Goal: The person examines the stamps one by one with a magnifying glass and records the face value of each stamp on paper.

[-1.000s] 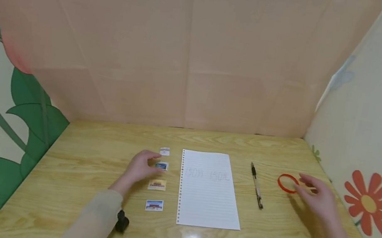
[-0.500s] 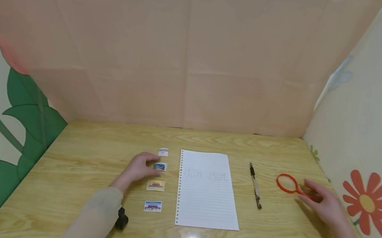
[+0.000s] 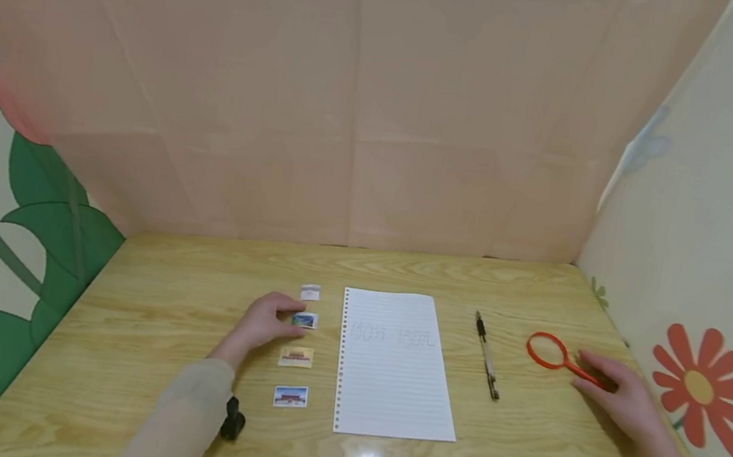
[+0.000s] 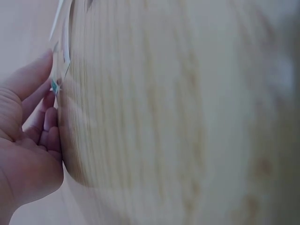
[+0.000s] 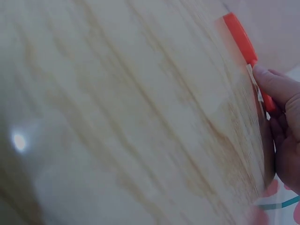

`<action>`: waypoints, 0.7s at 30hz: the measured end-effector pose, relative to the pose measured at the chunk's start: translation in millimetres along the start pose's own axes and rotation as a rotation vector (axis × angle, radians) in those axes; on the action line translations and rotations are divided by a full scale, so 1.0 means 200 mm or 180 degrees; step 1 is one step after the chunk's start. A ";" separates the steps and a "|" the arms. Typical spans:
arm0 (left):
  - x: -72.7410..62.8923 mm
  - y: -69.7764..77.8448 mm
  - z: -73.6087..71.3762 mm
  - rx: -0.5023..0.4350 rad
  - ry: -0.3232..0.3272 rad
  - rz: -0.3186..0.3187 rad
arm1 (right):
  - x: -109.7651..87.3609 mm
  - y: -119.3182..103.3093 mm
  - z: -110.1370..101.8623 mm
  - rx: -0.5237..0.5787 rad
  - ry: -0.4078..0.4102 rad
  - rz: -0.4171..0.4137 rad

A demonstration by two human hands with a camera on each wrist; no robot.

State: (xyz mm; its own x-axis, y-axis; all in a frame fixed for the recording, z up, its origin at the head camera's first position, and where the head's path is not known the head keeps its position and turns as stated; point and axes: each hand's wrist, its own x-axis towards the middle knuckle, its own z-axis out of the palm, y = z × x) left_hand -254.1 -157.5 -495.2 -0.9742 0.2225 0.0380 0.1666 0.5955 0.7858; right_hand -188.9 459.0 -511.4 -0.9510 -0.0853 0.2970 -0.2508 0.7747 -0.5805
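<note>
In the head view my left hand [image 3: 263, 323] rests on the table, thumb and forefinger spread either side of a small blue-green landscape stamp [image 3: 305, 320]. Above that stamp lies a pale one [image 3: 310, 292], with a yellow one [image 3: 296, 357] and a blue one showing a red building [image 3: 291, 396] below. At the right, my right hand [image 3: 622, 394] has thumb and forefinger apart around the handle of a red-rimmed magnifying glass [image 3: 544, 362], which lies on the table. In the right wrist view the thumb overlaps the red handle [image 5: 268, 102].
A lined sheet of paper [image 3: 394, 387] with faint handwriting lies mid-table [image 3: 166, 292]. A pen [image 3: 487, 355] sits between it and the magnifying glass. A pink backdrop and flower-patterned side panels enclose the table.
My right hand has drawn back to the right, off the ring, uncovering part of the handle; the magnifying glass stays in place. My left hand holds its position. The head view shifts slightly.
</note>
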 end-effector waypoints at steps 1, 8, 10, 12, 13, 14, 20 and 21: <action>0.00 0.00 0.00 -0.0011 0.0001 -0.0012 | 0.00 0.00 0.00 -0.0014 0.0006 -0.0025; 0.00 -0.01 0.00 0.0033 0.0014 -0.0043 | 0.01 0.00 0.02 -0.0158 -0.0045 0.0060; 0.00 -0.01 0.00 0.0036 0.0015 -0.0059 | 0.01 0.00 0.02 -0.0164 -0.0055 0.0062; 0.00 -0.01 0.00 0.0047 0.0011 -0.0066 | 0.02 -0.01 0.02 -0.0202 -0.0045 0.0059; 0.00 -0.01 0.00 0.0036 0.0005 -0.0080 | 0.02 -0.01 0.02 -0.0220 -0.0050 0.0074; 0.00 -0.02 0.00 0.0022 0.0005 -0.0085 | 0.02 -0.01 0.03 -0.0235 -0.0042 0.0087; -0.01 -0.01 0.00 -0.0033 0.0021 -0.0106 | 0.02 0.01 0.03 -0.0264 -0.0012 0.0121; -0.01 -0.01 0.00 -0.0035 0.0023 -0.0111 | 0.02 0.01 0.03 -0.0265 -0.0002 0.0106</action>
State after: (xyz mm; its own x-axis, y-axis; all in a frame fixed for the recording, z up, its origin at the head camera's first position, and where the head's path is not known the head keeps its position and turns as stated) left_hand -252.8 -159.6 -496.2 -0.9805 0.1961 0.0149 0.1309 0.5942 0.7936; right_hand -194.7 456.4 -516.4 -0.9588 -0.0589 0.2780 -0.2031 0.8265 -0.5251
